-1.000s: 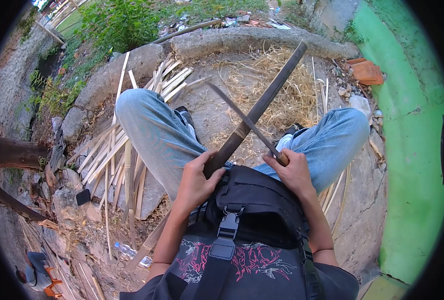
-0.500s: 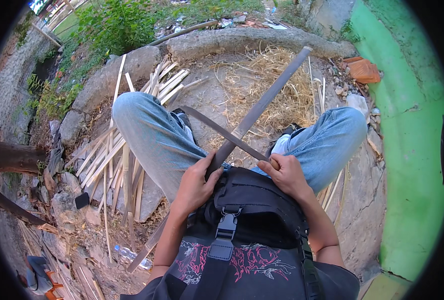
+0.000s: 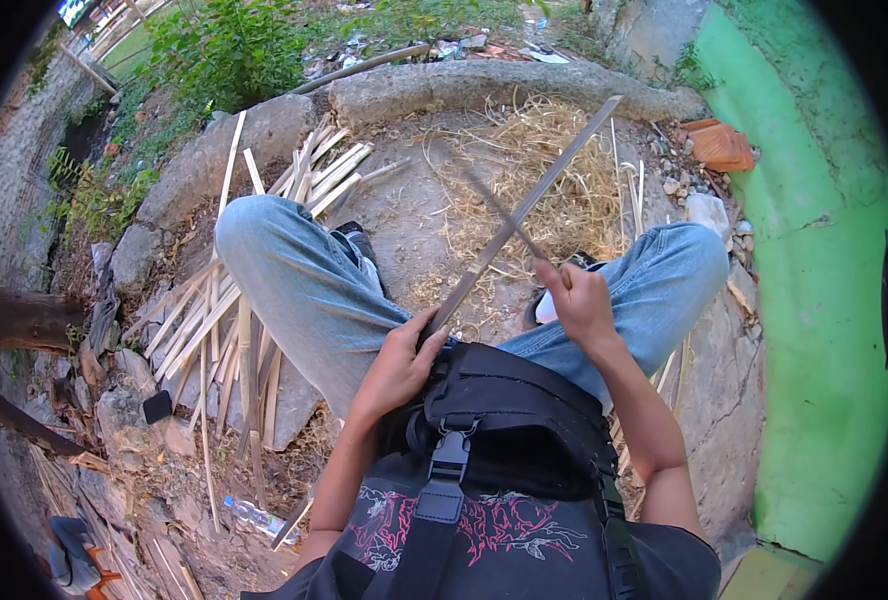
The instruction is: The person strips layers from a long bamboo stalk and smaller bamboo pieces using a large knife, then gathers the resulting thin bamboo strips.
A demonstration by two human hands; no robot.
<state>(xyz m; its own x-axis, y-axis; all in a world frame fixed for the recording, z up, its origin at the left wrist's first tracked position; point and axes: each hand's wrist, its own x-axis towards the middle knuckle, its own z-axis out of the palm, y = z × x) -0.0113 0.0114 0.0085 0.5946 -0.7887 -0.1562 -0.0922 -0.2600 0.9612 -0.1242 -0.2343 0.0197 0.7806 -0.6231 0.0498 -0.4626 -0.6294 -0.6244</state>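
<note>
Between my knees a long grey-brown bamboo strip (image 3: 564,163) slants away to the far right. Its near part is in my left hand (image 3: 401,362), fingers wrapped round it by the black bag on my lap. My right hand (image 3: 579,303) is closed on the handle of a long-bladed knife (image 3: 494,200), in front of my right knee. The blade is blurred by motion and points to the far left. It crosses the strip around its middle; whether it touches cannot be told. My fingers hide most of the handle.
Pale split bamboo strips (image 3: 189,325) are heaped beside my left leg. Curly shavings (image 3: 534,200) lie beyond my feet, before a low concrete kerb (image 3: 504,85). A green wall (image 3: 814,300) rises on the right. A plastic bottle (image 3: 254,517) and black phone-like object (image 3: 157,406) lie left.
My right hand has moved forward, away from my body, taking the knife farther along the strip. The strip now shows a narrower side. My left hand keeps nearly the same place.
</note>
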